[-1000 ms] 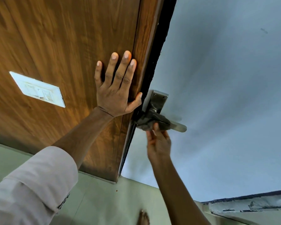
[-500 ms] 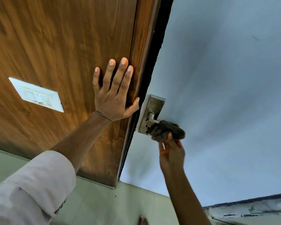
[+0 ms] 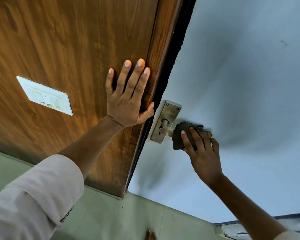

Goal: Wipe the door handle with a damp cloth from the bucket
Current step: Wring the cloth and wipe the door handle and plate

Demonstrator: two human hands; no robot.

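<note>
The handle [image 3: 164, 130], a stiff, smooth metal lever on a screwed rectangular plate [image 3: 166, 116], sits at the pale door's [image 3: 232, 84] edge, its outer end wrapped in the cloth [image 3: 178, 135]. The right hand [image 3: 203, 153] grasps that dark, soft, limp cloth; it probably grips best bunched around the slippery lever. The left hand [image 3: 128, 97] lies flat, fingers spread and holding nothing, on grained brown wood [image 3: 76, 49].

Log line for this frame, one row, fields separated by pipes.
phase: wiping | right hand: cloth wrapped over door handle lever | left hand: flat on wooden panel | bucket: not in view
</note>
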